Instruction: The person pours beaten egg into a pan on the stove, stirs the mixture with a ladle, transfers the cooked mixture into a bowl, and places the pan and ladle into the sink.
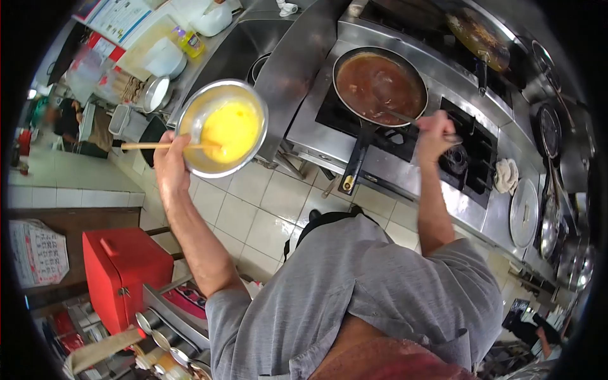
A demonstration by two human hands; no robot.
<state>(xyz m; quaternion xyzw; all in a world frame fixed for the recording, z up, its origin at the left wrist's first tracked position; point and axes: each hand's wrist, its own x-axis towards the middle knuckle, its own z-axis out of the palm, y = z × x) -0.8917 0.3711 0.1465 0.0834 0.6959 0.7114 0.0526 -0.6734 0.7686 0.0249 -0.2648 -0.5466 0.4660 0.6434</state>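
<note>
My left hand (171, 159) is closed on the rim of a metal mixing bowl (258, 94), with the thumb over a pair of wooden chopsticks (136, 146). Beaten egg (233, 130) lies in the bowl, and the chopstick tips rest in it. My right hand (436, 136), slightly blurred, grips the handle of a metal stirring utensil (398, 115). Its far end dips into reddish-brown sauce (373, 82), so I cannot tell its shape. That sauce fills a frying pan (423, 81) on the stove, whose black handle (358, 155) points toward me.
Right of the pan is a bare gas burner (457, 158), with a cloth (506, 176) and a round lid (524, 212) beyond. Another pan (478, 38) sits at the back. A sink (244, 47) is at upper left. A red box (123, 272) stands at lower left.
</note>
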